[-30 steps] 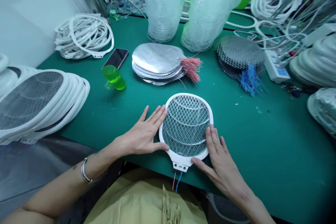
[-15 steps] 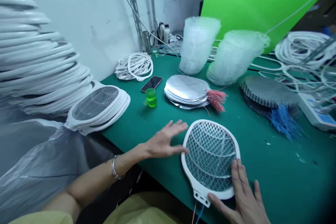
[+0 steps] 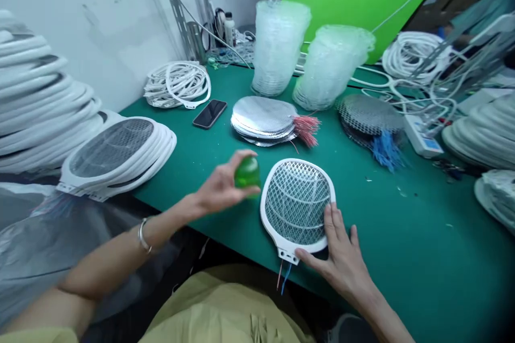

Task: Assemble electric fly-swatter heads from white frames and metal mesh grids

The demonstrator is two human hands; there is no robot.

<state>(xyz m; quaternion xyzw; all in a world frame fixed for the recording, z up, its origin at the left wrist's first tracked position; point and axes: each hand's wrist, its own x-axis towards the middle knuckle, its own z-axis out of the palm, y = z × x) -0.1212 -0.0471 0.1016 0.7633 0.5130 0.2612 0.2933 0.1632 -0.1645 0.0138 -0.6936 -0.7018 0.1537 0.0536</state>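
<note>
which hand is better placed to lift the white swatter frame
Probably the right hand: it already rests on the edge of the white swatter frame, fingers spread. The left hand is gripping a green translucent object, so it is occupied.

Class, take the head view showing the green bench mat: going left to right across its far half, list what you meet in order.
Stacked white swatter frames → black smartphone → silver mesh panels with pink wires → dark mesh panels with blue wires → white power strip → more stacked white frames
</note>
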